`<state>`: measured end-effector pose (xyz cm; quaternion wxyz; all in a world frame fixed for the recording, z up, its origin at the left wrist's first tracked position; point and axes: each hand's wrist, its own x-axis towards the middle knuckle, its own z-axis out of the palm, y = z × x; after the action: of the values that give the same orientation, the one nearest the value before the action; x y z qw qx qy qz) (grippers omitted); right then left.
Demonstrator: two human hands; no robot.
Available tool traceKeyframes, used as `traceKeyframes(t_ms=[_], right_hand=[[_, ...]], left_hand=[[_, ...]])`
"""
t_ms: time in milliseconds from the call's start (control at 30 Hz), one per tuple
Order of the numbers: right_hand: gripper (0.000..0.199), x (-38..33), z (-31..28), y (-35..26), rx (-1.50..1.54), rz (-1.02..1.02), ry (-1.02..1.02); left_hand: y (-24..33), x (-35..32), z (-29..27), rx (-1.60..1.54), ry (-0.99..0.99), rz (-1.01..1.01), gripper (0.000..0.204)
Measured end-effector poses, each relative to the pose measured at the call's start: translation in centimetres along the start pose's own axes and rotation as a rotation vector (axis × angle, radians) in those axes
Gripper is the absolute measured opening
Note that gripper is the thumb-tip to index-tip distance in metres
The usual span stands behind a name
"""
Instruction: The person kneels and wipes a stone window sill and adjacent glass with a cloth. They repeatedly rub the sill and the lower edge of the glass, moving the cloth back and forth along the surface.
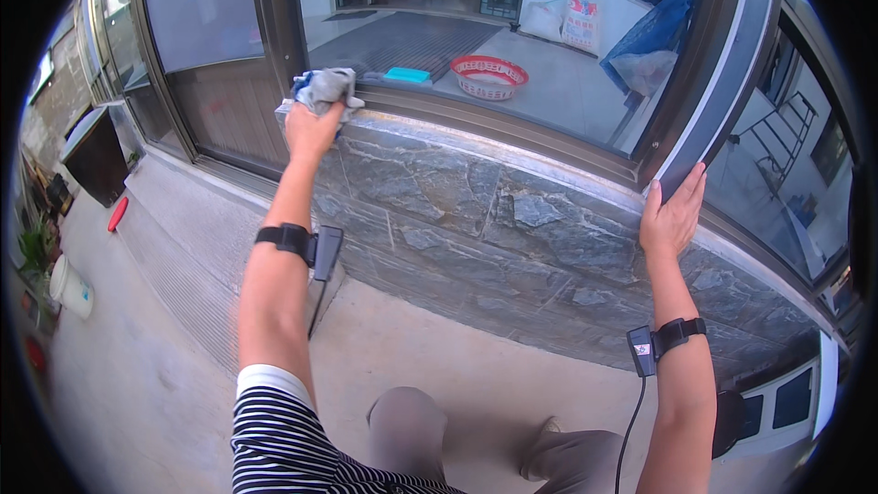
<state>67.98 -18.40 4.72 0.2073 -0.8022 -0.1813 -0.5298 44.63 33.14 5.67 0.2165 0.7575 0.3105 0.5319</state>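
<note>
The left hand (312, 131) was raised with the arm stretched up and forward, its fingers clenched around a crumpled grey and blue cloth (322, 89), which it pressed against the top edge of the stone ledge (476, 192) at the ledge's left end, just below the window frame (457, 119). A black wrist strap (297, 241) with a small device and a hanging cable circled that forearm, and a striped sleeve covered the upper arm. The right hand (674, 215) was lifted as well, fingers released and spread flat, the palm resting against the slanted dark edge of the window frame near the ledge's right end; it gripped nothing. A second black wrist strap (666, 338) sat on that forearm. Behind the glass, on the floor beyond, a round red basket (489, 76) lay near a flat teal pad (408, 75); what the basket held could not be made out. Farther back a white sack (582, 23) leaned by the wall. On the ground at the far left stood a white bucket (69, 287), its contents out of sight.
</note>
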Motion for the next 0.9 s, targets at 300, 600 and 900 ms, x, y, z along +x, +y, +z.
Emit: traceKeyframes(t_ms=[300,600,900], right_hand=[[0.086,0.0,0.1,-0.2,-0.007,0.017,0.007],[0.088,0.1,-0.1,-0.1,0.006,0.017,-0.007],[0.091,0.0,0.1,-0.3,-0.019,0.038,0.009]], left_hand=[[17.2,-11.9,6.2,-0.005,-0.346,0.447,0.037],[21.1,-12.6,3.9,0.197,-0.652,0.876,0.028],[7.5,-5.6,-5.7,0.169,-0.260,0.219,0.033]])
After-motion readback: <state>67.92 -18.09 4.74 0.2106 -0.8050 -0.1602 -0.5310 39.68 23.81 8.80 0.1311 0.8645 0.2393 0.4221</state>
